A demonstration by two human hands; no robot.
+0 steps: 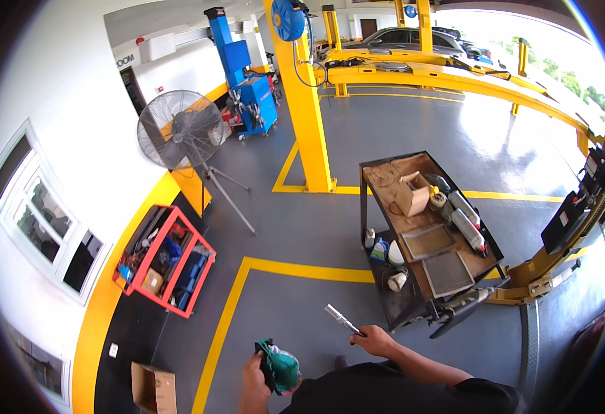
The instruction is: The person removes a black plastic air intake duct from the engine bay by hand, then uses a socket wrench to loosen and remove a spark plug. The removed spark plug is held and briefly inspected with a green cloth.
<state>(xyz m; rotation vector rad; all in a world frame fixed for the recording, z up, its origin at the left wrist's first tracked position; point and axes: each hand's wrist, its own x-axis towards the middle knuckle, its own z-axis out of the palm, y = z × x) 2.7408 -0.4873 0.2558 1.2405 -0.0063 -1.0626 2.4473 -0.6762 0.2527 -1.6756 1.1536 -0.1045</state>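
Observation:
My left hand (255,376) is closed around a bunched green-and-dark cloth (279,367), with a paler patch on its right side. Whether it is a rag or a glove I cannot tell. In my right hand (373,341) is a silver rod-like hand tool (341,317), thicker toward its far end, pointing up and to the left. The tool's near end is hidden in my fingers. Both hands are held in front of my body, apart from each other. Closest to the right hand is a black-framed cart (399,279) with a brown top.
On the cart are an open cardboard box (412,194), spray cans (467,228) and flat trays (447,273). A red tool trolley (191,276) and a stand fan (180,131) line the left wall. A cardboard box (153,388) stands lower left. Beyond rise a yellow post (299,117) and lift ramps (413,72).

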